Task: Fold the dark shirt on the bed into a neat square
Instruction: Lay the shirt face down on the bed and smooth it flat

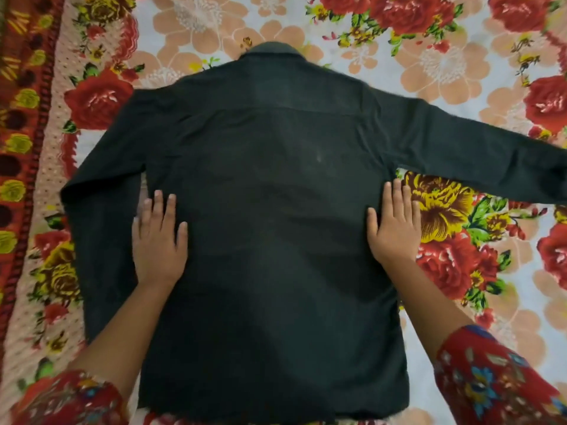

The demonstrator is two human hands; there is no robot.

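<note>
The dark shirt [276,194] is being smoothed back-up on the floral bedsheet [445,72], collar far. The left hand [159,237] and right hand [394,223] are being pressed flat, open, holding nothing. No fold is apparently begun; a sleeve is probably being called for next.

Cut off and hidden parts

The dark shirt [276,194] loses its sleeve cuff at the 3 o'clock edge; its front lies face-down, unseen.
</note>
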